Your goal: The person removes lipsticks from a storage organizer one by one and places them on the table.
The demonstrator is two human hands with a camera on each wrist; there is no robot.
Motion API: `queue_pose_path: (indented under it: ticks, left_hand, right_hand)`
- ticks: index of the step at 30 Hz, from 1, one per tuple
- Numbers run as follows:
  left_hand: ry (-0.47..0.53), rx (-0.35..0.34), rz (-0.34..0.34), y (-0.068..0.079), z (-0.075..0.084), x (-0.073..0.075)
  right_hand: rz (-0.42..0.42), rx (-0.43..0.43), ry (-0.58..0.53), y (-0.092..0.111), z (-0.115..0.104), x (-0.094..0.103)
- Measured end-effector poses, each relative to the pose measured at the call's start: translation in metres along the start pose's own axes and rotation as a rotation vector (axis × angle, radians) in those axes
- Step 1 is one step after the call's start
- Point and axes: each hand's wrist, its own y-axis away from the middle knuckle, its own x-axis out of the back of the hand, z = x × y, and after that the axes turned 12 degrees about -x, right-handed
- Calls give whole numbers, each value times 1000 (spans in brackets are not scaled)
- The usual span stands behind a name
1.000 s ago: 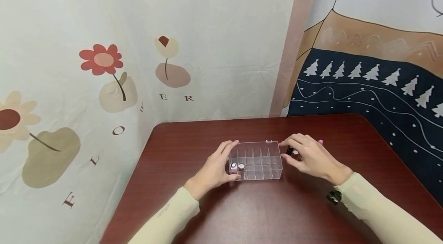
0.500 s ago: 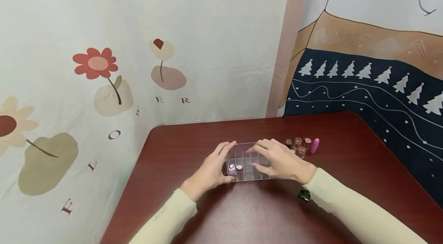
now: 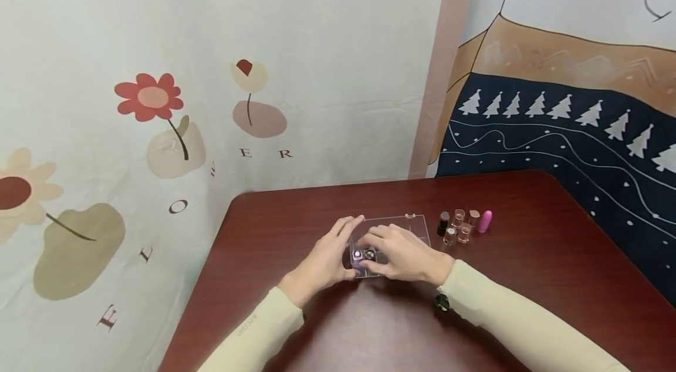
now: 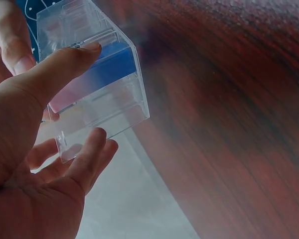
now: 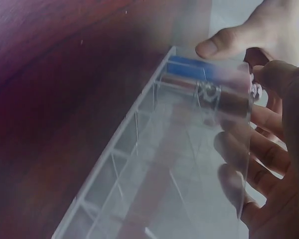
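Note:
A clear plastic compartment box [image 3: 420, 229] stands on the table, and my left hand [image 3: 323, 256] grips its left end, thumb on the front wall and fingers at the back. Through that wall in the left wrist view shows a pink-and-blue tube [image 4: 112, 64], upright in the end compartment. Beside it stands a dark-topped lipstick tube [image 3: 370, 254]. My right hand [image 3: 409, 254] reaches in over the box, its thumb in front and curled fingers behind, around the dark-topped tube. Several right fingers [image 5: 231, 184] show through the wall in the right wrist view.
To the right of the box stand several more tubes: a black one [image 3: 443, 223], a bright pink one [image 3: 484, 221], a copper-capped one [image 3: 473, 218] and clear ones [image 3: 458, 218]. The red-brown table [image 3: 285, 213] meets a printed cloth backdrop [image 3: 338, 67].
My right hand has moved left from beside the loose tubes, over the box, to the two tubes at its left end. My left hand keeps its grip on the box.

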Motion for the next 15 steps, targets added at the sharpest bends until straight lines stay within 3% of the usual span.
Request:
queue_pose_path:
  ticks: [15]
  left_hand:
    - [15, -20, 8, -1, -2, -2]
  right_hand:
    - [-3, -34, 7, -6, -6, -13]
